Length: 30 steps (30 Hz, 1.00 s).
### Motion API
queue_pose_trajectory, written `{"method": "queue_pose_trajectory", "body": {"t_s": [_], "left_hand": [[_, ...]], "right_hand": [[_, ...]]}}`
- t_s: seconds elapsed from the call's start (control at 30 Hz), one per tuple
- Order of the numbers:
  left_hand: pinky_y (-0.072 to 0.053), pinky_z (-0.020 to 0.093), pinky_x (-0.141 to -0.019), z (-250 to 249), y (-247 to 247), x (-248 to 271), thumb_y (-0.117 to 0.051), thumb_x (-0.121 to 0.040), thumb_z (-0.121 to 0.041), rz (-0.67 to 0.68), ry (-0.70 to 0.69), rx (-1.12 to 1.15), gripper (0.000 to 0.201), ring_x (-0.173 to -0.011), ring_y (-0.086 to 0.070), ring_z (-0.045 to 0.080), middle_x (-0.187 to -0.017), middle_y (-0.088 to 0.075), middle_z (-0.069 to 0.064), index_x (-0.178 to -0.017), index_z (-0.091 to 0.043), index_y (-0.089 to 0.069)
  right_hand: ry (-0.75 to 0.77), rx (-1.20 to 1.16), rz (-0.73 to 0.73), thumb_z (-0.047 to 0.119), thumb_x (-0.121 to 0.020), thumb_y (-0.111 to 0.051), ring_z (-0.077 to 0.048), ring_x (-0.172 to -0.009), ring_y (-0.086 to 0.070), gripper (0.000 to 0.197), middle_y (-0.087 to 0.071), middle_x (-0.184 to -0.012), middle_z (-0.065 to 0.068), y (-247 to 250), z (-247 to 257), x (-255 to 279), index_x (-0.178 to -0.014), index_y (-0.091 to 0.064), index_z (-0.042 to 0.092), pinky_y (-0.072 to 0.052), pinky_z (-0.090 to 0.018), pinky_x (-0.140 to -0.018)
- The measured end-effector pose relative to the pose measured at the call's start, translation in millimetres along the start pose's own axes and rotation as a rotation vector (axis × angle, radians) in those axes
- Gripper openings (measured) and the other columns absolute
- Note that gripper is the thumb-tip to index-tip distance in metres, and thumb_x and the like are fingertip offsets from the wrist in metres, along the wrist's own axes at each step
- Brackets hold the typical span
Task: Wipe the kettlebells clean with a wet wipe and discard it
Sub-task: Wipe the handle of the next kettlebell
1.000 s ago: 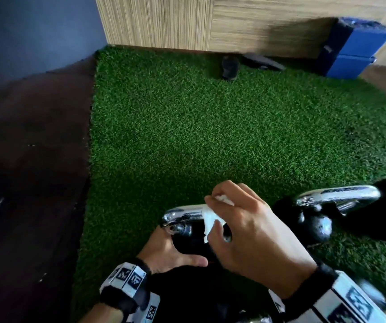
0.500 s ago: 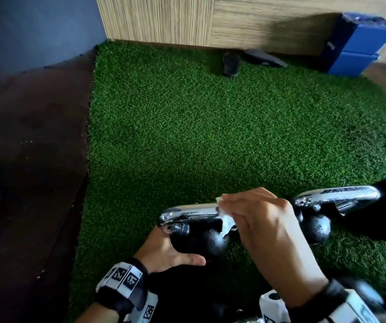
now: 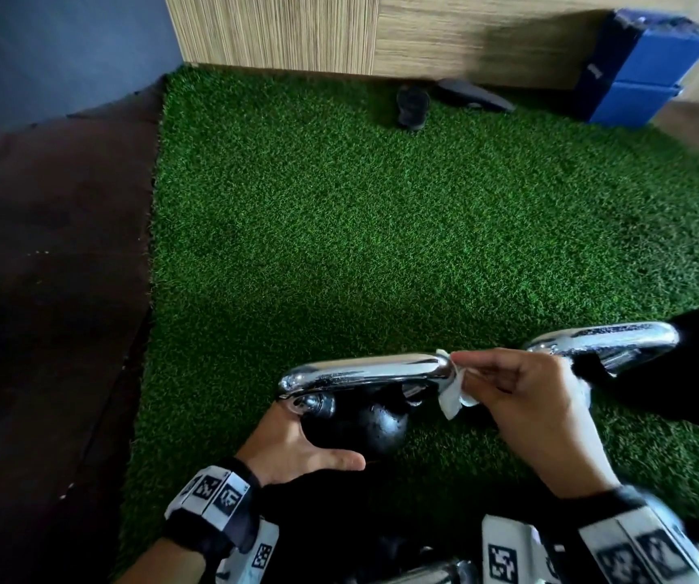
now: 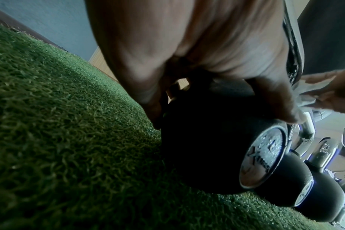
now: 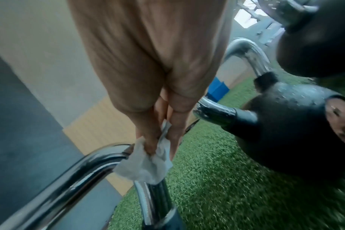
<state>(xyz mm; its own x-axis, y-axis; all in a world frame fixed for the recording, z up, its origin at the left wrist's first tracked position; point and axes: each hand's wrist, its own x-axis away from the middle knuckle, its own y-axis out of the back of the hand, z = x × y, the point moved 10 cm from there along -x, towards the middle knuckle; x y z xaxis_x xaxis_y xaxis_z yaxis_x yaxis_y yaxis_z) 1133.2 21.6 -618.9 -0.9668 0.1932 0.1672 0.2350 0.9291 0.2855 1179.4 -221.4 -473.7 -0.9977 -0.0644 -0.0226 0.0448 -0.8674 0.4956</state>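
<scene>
Pinching the wet wipe (image 3: 451, 399), right hand (image 3: 526, 400) presses it on kettlebell handle (image 3: 364, 370).

Your wipe (image 3: 452, 396) is white. The kettlebell (image 3: 356, 423) beside it is matte black with a mirror-chrome handle (image 3: 364, 370). The turf (image 3: 381, 246) is grass green, with blue boxes (image 3: 638, 78) at its far corner and dark brown floor (image 3: 44, 246) to its left (your wristbands (image 3: 212, 495) carry black-and-white square codes).
</scene>
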Motion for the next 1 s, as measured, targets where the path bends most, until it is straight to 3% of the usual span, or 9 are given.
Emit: {"method": "queue_pose_trajectory", "body": {"t_s": [0.1, 0.27, 0.4, 0.57, 0.67, 0.73, 0.8, 0.87, 1.0], "left_hand": [[-0.045, 0.009, -0.098, -5, 1, 1, -0.097, -0.053, -0.053, -0.007, -0.005, -0.015, 0.083, -0.119, -0.061, -0.005, -0.125, -0.066, -0.024, -0.125, -0.048, -0.057], [-0.041, 0.0, -0.092, -17, 2, 1, -0.097, -0.054, -0.051, -0.003, -0.051, -0.039, 0.079, -0.116, -0.059, -0.01, -0.123, -0.064, -0.031, -0.12, -0.061, -0.055], [-0.04, 0.0, -0.092, -20, 4, 1, -0.095, -0.055, -0.054, -0.016, -0.073, -0.067, 0.076, -0.116, -0.059, -0.012, -0.123, -0.065, -0.031, -0.121, -0.057, -0.057], [-0.036, -0.003, -0.095, -28, 9, 5, -0.095, -0.054, -0.055, 0.026, -0.062, -0.245, 0.074, -0.118, -0.053, -0.018, -0.124, -0.06, -0.038, -0.117, -0.061, -0.057], [-0.047, 0.008, -0.091, -29, 34, 15, -0.088, -0.069, -0.035, 0.046, 0.039, -0.547, 0.055, -0.105, -0.062, -0.011, -0.117, -0.068, -0.024, -0.117, -0.045, -0.064], [-0.054, 0.014, -0.085, -49, 73, 31, -0.075, -0.084, -0.012, -0.179, 0.061, -0.606, 0.044, -0.094, -0.068, -0.004, -0.112, -0.074, -0.014, -0.12, -0.036, -0.068], [-0.053, 0.012, -0.091, -90, 102, 56, -0.068, -0.091, -0.003, -0.461, -0.089, -0.47, 0.046, -0.103, -0.069, -0.005, -0.117, -0.073, -0.016, -0.128, -0.031, -0.068], [-0.053, 0.015, -0.093, -133, 111, 76, -0.067, -0.096, -0.018, -0.575, -0.276, -0.215, 0.029, -0.11, -0.068, 0.0, -0.117, -0.073, -0.016, -0.124, -0.026, -0.071], [-0.057, 0.03, -0.092, -167, 78, 71, -0.066, -0.096, -0.038, -0.304, -0.242, 0.328, 0.034, -0.117, -0.068, 0.019, -0.124, -0.072, 0.001, -0.127, -0.024, -0.069]], "right_hand": [[-0.094, 0.001, 0.108, -0.009, -0.077, -0.073, -0.004, -0.074, -0.073, 0.045, -0.076, -0.078, 0.014, -18, -17, -3, -0.076, -0.074, 0.036, -0.06, -0.023, -0.07], [-0.163, -0.055, 0.147, -0.011, -0.075, -0.073, -0.007, -0.072, -0.074, 0.038, -0.077, -0.076, 0.009, -24, -32, -9, -0.077, -0.077, 0.027, -0.059, -0.02, -0.066], [-0.23, -0.047, 0.266, -0.009, -0.072, -0.075, -0.007, -0.062, -0.07, 0.037, -0.076, -0.071, 0.002, -42, -35, -7, -0.069, -0.078, 0.028, -0.058, -0.02, -0.06], [-0.161, 0.202, 0.255, 0.004, -0.075, -0.078, -0.002, -0.055, -0.063, 0.026, -0.073, -0.065, 0.016, -24, -14, -8, -0.076, -0.078, 0.03, -0.053, -0.02, -0.055], [-0.098, 0.312, 0.145, 0.022, -0.079, -0.079, -0.004, -0.054, -0.067, 0.015, -0.07, -0.063, 0.023, 10, 12, -2, -0.078, -0.077, 0.037, -0.053, -0.022, -0.049], [-0.067, 0.254, 0.117, 0.022, -0.081, -0.076, -0.009, -0.066, -0.072, 0.018, -0.073, -0.07, 0.02, 26, 31, 5, -0.081, -0.076, 0.04, -0.057, -0.03, -0.056], [0.022, 0.117, 0.116, 0.013, -0.08, -0.076, -0.002, -0.074, -0.073, 0.027, -0.075, -0.079, 0.019, 31, 57, 10, -0.086, -0.075, 0.039, -0.053, -0.019, -0.06], [0.12, -0.021, 0.154, 0.009, -0.077, -0.08, -0.002, -0.079, -0.073, 0.031, -0.076, -0.085, 0.016, 24, 88, 13, -0.091, -0.075, 0.036, -0.056, -0.02, -0.067], [0.311, -0.078, 0.236, 0.005, -0.073, -0.082, -0.003, -0.08, -0.072, 0.031, -0.076, -0.087, 0.015, -3, 138, 19, -0.09, -0.075, 0.03, -0.056, -0.015, -0.073]]}}
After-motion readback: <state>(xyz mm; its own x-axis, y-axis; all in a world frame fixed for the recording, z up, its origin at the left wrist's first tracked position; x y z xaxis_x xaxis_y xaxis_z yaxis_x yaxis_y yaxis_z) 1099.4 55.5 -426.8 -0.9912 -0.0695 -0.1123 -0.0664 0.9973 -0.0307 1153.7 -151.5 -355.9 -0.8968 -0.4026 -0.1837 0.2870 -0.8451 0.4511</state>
